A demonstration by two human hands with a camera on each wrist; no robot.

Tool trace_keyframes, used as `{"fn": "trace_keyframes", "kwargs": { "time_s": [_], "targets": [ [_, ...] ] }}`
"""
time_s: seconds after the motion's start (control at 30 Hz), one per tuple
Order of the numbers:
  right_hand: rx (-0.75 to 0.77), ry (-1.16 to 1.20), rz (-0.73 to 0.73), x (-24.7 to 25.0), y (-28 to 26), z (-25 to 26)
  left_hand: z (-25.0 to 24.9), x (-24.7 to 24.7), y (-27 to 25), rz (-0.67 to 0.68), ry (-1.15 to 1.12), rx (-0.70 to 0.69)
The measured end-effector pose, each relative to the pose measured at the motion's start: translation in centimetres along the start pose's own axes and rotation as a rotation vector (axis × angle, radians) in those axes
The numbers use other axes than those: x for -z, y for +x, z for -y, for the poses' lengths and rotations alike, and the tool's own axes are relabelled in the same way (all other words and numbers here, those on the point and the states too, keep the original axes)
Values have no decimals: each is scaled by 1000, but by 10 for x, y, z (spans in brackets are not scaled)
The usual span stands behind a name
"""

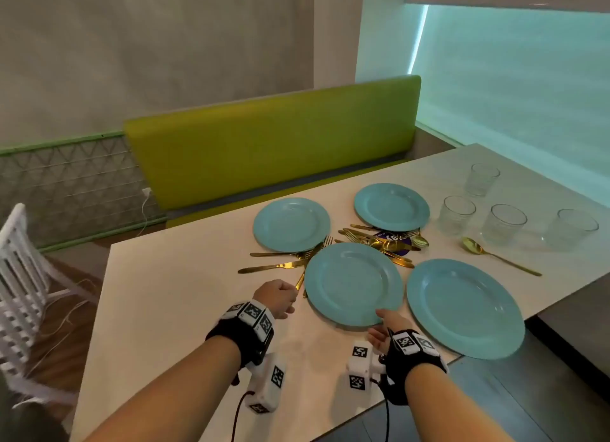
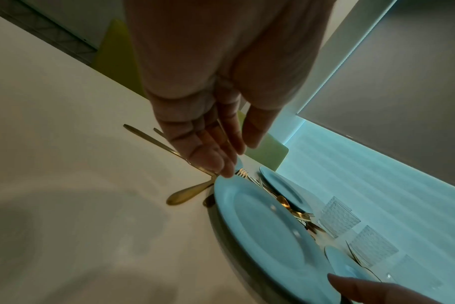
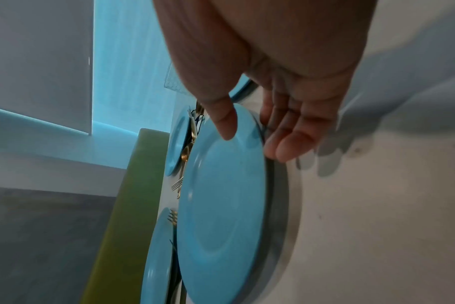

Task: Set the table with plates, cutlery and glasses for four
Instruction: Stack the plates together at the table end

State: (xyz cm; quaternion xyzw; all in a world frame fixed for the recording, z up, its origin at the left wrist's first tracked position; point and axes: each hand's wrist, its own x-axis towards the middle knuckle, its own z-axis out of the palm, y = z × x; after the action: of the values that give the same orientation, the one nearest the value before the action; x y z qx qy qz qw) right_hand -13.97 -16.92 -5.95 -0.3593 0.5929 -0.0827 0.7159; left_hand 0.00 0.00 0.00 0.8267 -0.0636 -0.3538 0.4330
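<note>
Four blue plates lie on the white table (image 1: 171, 309). My right hand (image 1: 384, 323) grips the near rim of the middle plate (image 1: 353, 283), thumb on top and fingers under it; in the right wrist view the hand (image 3: 255, 142) holds that plate (image 3: 221, 205) slightly raised off the table. My left hand (image 1: 279, 298) pinches the handle of a gold fork (image 1: 317, 255) lying along the plate's left edge; its tines (image 2: 241, 172) show past my fingertips (image 2: 229, 170). More gold cutlery (image 1: 379, 243) is piled between the plates.
Other plates sit far left (image 1: 291, 224), far right (image 1: 391, 206) and near right (image 1: 465, 303). Several glasses (image 1: 503, 224) and a gold spoon (image 1: 495, 255) stand at the right. A knife (image 1: 270, 267) lies left. Green bench (image 1: 270, 151) behind, white chair (image 1: 19, 276) at left.
</note>
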Motion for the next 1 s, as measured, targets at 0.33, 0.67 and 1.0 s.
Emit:
{"fn": "trace_keyframes", "kwargs": {
  "time_s": [0.33, 0.67, 1.0],
  "targets": [
    [100, -47, 2, -5, -23, 9, 0, 2, 3, -18, -38, -19],
    [233, -103, 14, 33, -58, 43, -19, -31, 6, -22, -113, 19],
    [234, -162, 90, 86, -46, 83, -17, -104, 112, -18, -285, 68]
  ]
}}
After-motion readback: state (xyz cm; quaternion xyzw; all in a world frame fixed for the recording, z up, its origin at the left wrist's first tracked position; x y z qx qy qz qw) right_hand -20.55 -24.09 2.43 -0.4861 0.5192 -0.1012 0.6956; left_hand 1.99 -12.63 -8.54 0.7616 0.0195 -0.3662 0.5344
